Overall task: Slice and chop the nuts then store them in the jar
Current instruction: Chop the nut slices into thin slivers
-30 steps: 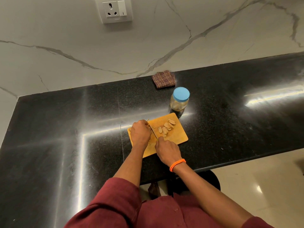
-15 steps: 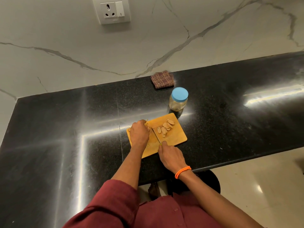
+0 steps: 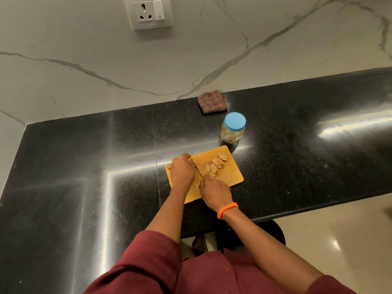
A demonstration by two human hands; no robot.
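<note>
The sliced nuts (image 3: 214, 165) lay in a loose cluster on the far right part of the wooden cutting board (image 3: 231, 177), well clear of the blade. The piece being cut was hidden under the left hand (image 3: 182, 169), which was curled over it at the board's left side; I could not see the nut itself. The knife (image 3: 197, 169) lay with its long axis running from near right to far left, its tip tucked against that hand's fingers, so the next cut, I judged, would fall right beside them. The right hand (image 3: 214, 188) gripped the handle, nearer the counter edge. Beyond the board's far corner stood the jar (image 3: 233, 132), its blue lid on.
</note>
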